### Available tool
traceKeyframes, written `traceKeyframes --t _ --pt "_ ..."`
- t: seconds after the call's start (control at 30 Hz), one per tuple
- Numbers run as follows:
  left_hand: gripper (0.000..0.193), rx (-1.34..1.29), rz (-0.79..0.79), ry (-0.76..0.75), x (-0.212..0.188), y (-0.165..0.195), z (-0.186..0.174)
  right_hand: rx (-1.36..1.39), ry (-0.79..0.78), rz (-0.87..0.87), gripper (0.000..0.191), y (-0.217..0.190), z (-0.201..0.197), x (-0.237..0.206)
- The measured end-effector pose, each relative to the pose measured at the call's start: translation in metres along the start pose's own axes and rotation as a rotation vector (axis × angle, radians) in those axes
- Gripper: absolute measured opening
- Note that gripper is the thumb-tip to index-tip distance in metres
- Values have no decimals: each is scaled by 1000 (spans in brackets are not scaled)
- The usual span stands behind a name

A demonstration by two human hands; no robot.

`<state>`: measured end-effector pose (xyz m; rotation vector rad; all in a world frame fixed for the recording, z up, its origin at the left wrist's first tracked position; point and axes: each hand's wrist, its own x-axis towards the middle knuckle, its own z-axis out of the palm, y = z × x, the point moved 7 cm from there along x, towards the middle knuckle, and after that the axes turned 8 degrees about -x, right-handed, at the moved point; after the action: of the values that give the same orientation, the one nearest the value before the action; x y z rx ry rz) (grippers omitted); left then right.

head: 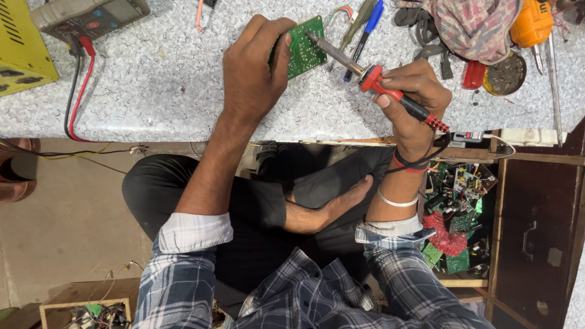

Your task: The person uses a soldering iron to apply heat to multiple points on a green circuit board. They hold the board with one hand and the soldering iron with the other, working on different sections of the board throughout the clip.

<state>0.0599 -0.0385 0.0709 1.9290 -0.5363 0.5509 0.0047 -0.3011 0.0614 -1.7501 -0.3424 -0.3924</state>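
A: Left to right along the counter (170, 91), we log a yellow box (21, 45), then a meter (91, 17) with red and black leads (76, 91) trailing off the edge.

B: Next, our left hand (253, 67). We have it closed over the green board (304, 45), thumb pressing the near edge, the board propped at a tilt on the counter.

A: And our right hand (414, 91) is wrapped around the red handle of the iron (372, 76), its tip touching the board's face just beside the left thumb.

B: Judgement: we want the board pinned so it cannot slide, the tip flat to the joint, and the thumb kept off the hot barrel, which sits very near.

A: Agreed. The cord (426, 159) loops round our wrist; slack there should stop it tugging the tip.

B: Further right: a blue pen (365, 30), a cloth (475, 27), a round tin (504, 74).
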Motion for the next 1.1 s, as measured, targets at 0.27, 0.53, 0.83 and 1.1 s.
traceKeyframes --t 0.27,0.53,0.83,1.1 --pt "10 30 0 -11 0 -1 1 -96 -33 -31 25 -3 2 1" --pt "9 41 -1 -5 -1 -5 1 -98 -47 -39 22 -2 3 1" --pt "8 38 -31 21 -1 -3 -3 -119 -72 -50 20 -2 5 1" --pt "7 48 -60 29 0 -5 -5 -166 -104 -87 22 -7 10 3"
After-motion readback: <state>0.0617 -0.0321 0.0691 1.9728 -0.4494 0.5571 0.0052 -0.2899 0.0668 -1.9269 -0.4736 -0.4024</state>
